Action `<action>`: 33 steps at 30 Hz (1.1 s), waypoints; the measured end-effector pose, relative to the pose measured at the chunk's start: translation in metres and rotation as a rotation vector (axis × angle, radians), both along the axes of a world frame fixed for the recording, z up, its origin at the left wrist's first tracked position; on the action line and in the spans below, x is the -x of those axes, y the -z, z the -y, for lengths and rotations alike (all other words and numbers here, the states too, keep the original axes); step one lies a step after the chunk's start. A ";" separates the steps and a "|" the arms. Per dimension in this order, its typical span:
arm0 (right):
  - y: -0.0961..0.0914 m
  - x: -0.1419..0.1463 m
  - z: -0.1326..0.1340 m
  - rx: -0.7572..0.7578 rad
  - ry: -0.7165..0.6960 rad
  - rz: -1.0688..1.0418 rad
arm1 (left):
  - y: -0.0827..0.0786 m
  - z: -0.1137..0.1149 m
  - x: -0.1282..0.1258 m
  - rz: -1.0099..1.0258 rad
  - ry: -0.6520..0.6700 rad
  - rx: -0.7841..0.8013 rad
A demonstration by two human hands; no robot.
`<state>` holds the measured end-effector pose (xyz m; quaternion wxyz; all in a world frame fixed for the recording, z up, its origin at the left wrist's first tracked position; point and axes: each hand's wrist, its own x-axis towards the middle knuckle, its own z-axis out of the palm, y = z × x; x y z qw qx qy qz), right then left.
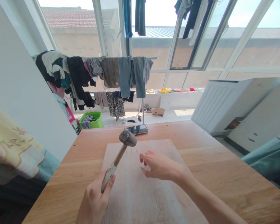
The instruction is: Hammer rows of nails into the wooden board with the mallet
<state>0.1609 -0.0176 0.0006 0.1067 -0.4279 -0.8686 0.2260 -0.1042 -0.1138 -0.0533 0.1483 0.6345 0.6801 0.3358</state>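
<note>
My left hand (95,196) is closed around the wrapped handle of a mallet (128,138), its grey head raised above the board. Beneath it lies a pale wooden board (135,199) on the table. Over the middle of the board hovers my right hand (157,165), fingers bent, with thumb and forefinger apart. Small shiny nails (142,168) show beside the thumb tip; whether the thumb touches them I cannot tell. Several thin nails (137,150) stand upright in a row across the board's far part, partly hidden by my right hand.
A phone (136,129) lies on the wooden table (219,161) just past the board. Beyond the table stand a drying rack with clothes (109,73), a green basket (96,119) and a white cabinet (214,102). Curtains (270,155) hang at both sides.
</note>
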 end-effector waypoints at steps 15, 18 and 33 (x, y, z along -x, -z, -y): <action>0.010 -0.005 -0.035 -0.026 0.197 -0.161 | 0.008 -0.001 0.008 -0.024 -0.030 -0.036; 0.026 -0.008 -0.045 -0.049 0.247 -0.188 | 0.003 -0.001 0.008 0.000 -0.066 -0.012; 0.050 -0.005 -0.047 -0.041 0.198 -0.262 | 0.002 -0.001 0.003 0.001 -0.097 -0.003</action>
